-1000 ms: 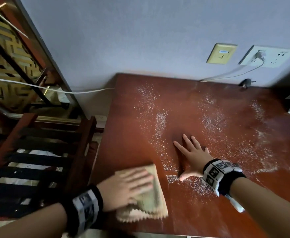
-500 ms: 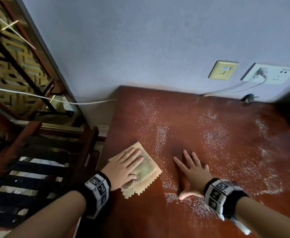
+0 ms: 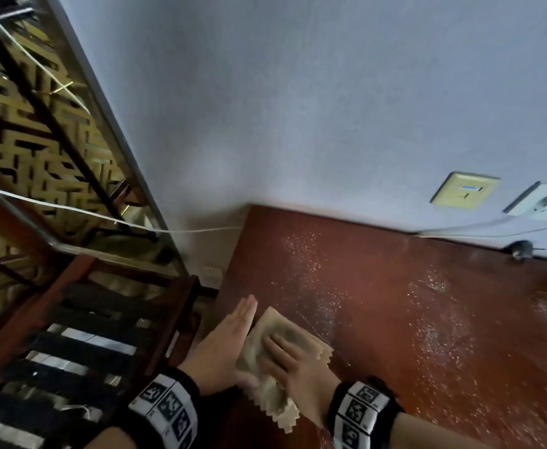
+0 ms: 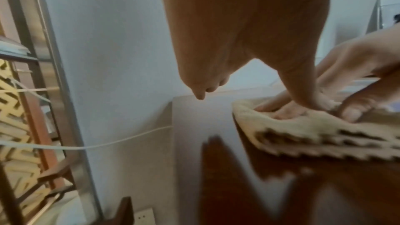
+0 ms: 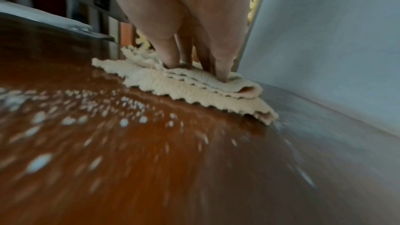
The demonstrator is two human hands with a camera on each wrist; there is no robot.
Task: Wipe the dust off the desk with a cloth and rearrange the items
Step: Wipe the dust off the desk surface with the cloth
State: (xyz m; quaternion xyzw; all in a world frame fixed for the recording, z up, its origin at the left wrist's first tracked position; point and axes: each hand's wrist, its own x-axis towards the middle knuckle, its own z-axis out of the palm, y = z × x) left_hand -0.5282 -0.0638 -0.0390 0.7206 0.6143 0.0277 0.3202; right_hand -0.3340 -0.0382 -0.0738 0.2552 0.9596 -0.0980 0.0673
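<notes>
A folded beige cloth (image 3: 278, 325) with zigzag edges lies near the front left edge of the red-brown desk (image 3: 395, 319). My right hand (image 3: 294, 364) presses flat on top of it with straight fingers. My left hand (image 3: 226, 338) stands on edge against the cloth's left side at the desk's edge, fingers straight. In the left wrist view its thumb comes down at the cloth (image 4: 303, 131) beside the right hand's fingers (image 4: 281, 110). The right wrist view shows fingertips (image 5: 223, 73) sunk into the cloth (image 5: 194, 88). White dust (image 3: 437, 335) is scattered over the desk to the right (image 5: 65, 117).
The desk backs onto a grey wall with a yellow switch plate (image 3: 465, 189) and a white socket (image 3: 544, 202), plug and cable attached. A small dark object (image 3: 521, 249) sits at the back edge. Left of the desk are a dark wooden slatted frame (image 3: 103, 319) and a white cord (image 3: 103, 218).
My right hand left the dusty desk and came onto the cloth. My left hand slid off the cloth's top to its left side. The view tilted up.
</notes>
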